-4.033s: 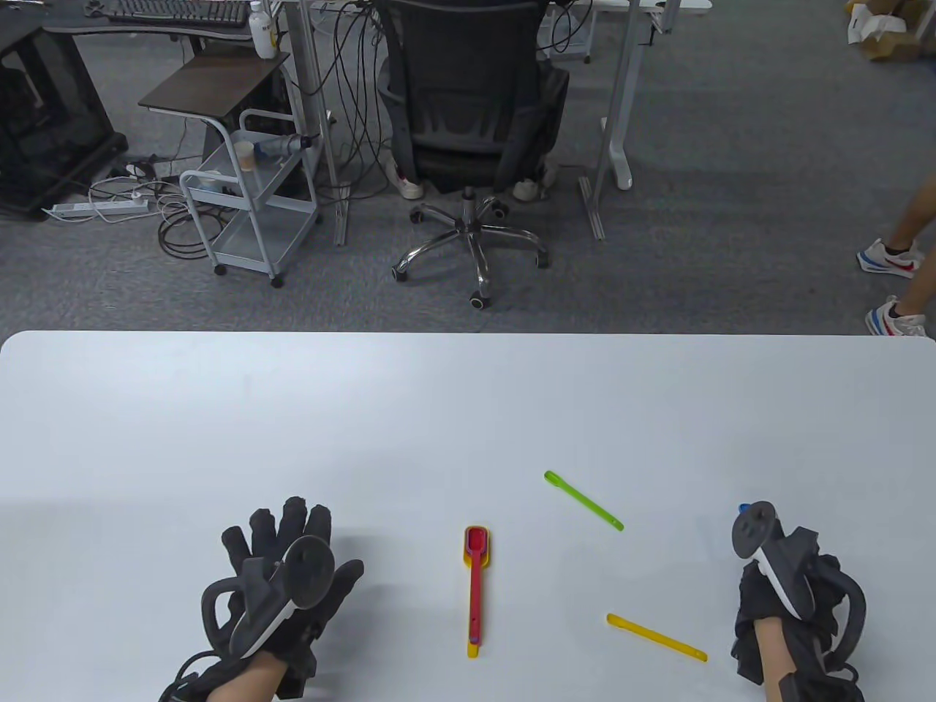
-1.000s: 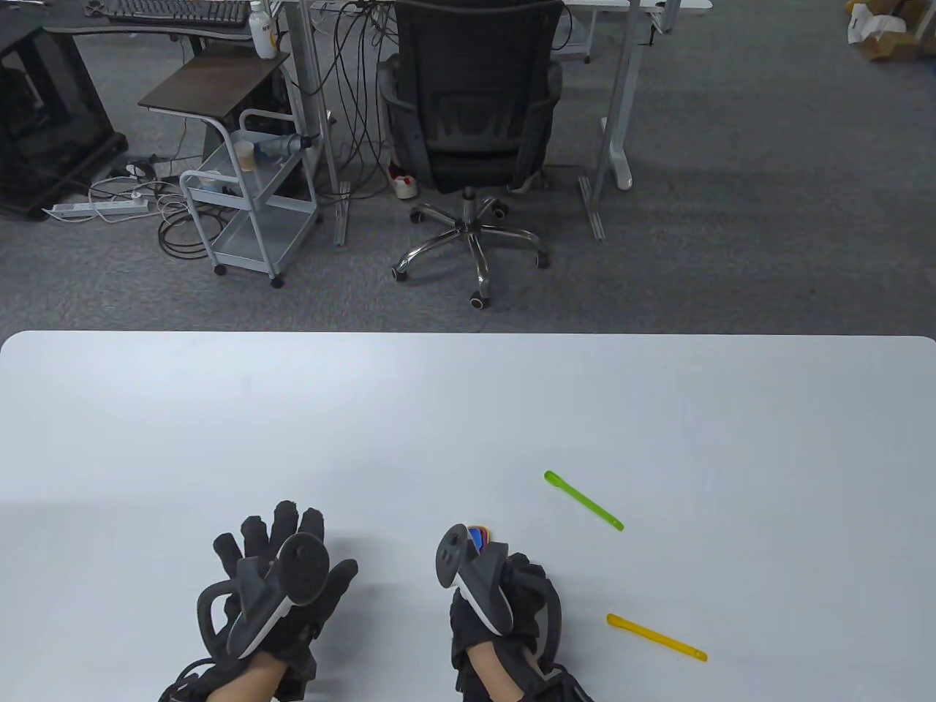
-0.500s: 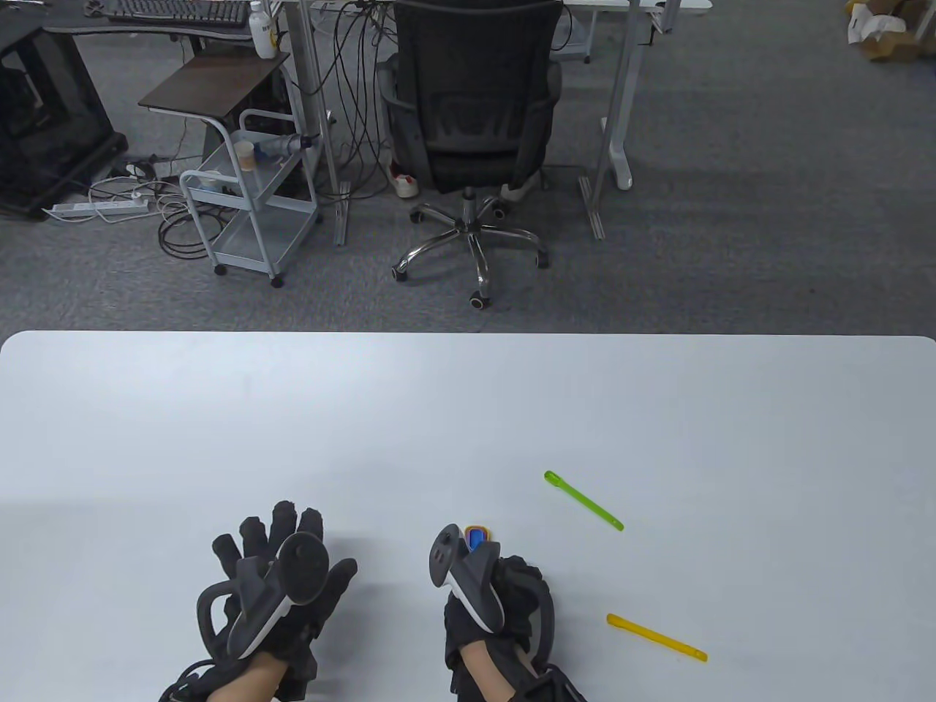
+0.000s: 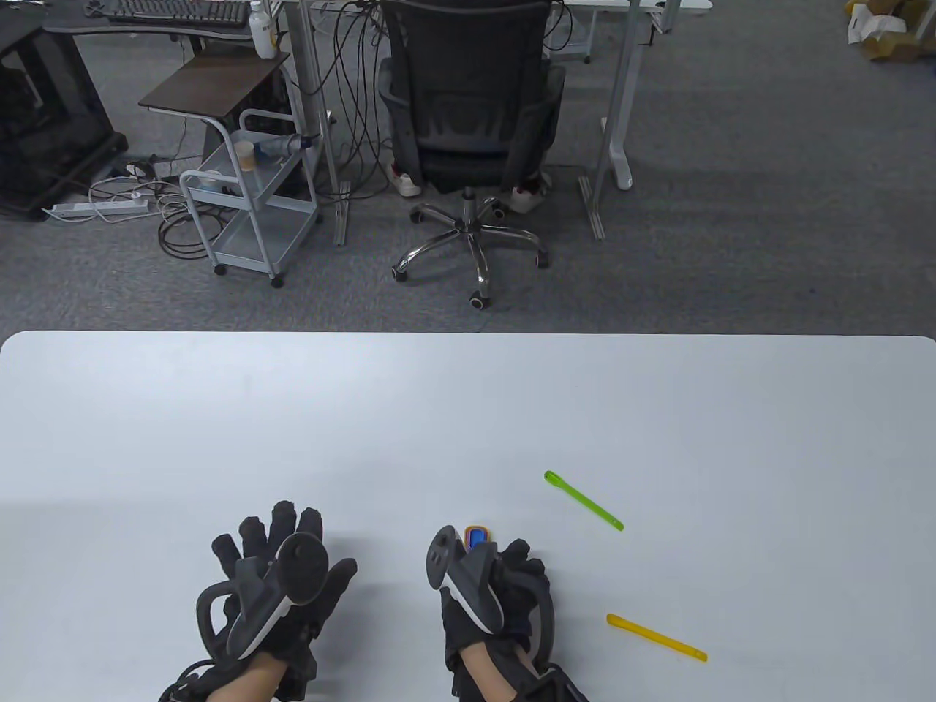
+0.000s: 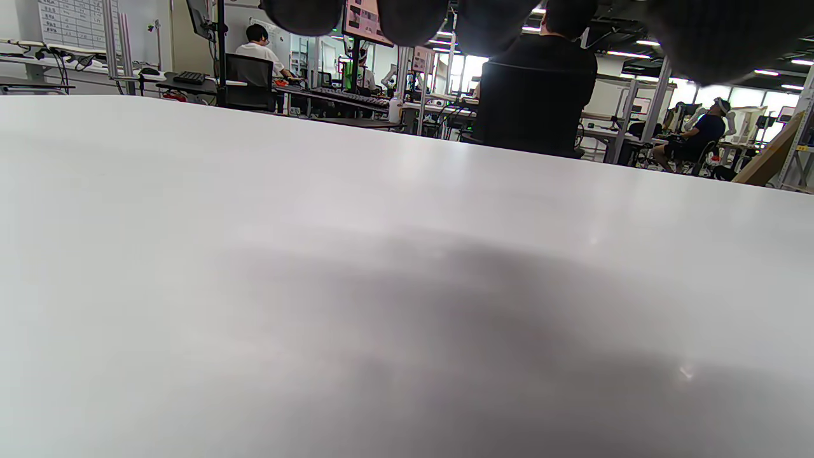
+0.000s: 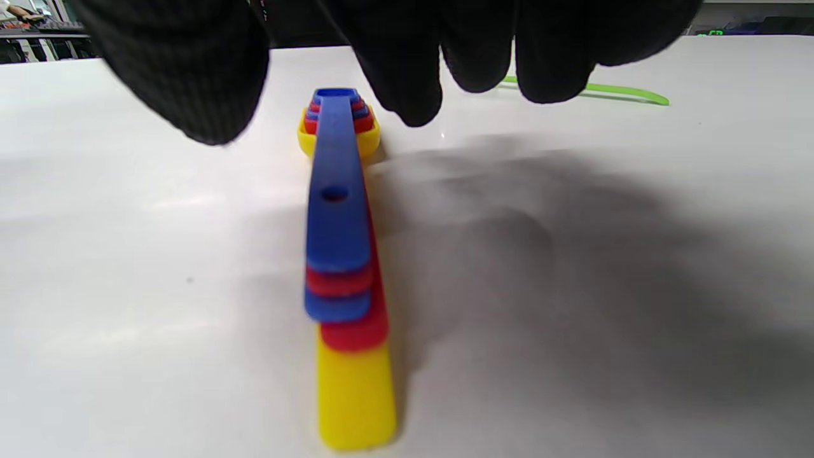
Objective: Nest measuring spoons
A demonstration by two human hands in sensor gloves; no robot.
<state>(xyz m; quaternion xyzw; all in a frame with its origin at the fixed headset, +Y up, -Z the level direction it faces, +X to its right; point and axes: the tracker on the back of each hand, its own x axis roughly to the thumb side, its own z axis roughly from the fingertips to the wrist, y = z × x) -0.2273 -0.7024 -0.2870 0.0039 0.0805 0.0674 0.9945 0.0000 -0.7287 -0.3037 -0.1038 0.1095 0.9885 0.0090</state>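
1. On the table view, near edge: I see my left hand [image 4: 281, 585] lying flat on the white table [image 4: 468, 409], fingers straight and slightly spread, holding nothing. My right hand [image 4: 497, 599] sits just right of it, over the nested stack of spoons [image 4: 477, 537]; only the stack's far bowl end, blue inside a yellow rim, shows beyond the knuckles. From this view I cannot tell whether the right fingers touch the stack. A green spoon [image 4: 583, 501] lies loose to the far right of the stack, and a yellow spoon [image 4: 656, 638] lies loose to the near right. Both are well apart from the stack and from each other.

2. In the left wrist view: bare table and dark fingertips [image 5: 407, 16] along the top edge, nothing between them. No spoon appears.

3. In the right wrist view: the stack [image 6: 340, 254] lies flat, handle towards the camera, yellow lowest, then red and blue layers, a blue spoon uppermost, bowls seated one inside another. The right fingertips [image 6: 407, 83] hang loosely curled above the bowl end, clear of it and pinching nothing. The green spoon [image 6: 591, 92] shows beyond them.

4. Assessment: nesting is partly done. I judge two spoons outstanding, green and yellow, each to be fetched and seated in the stack. Their slim handles may prove awkward to lift.
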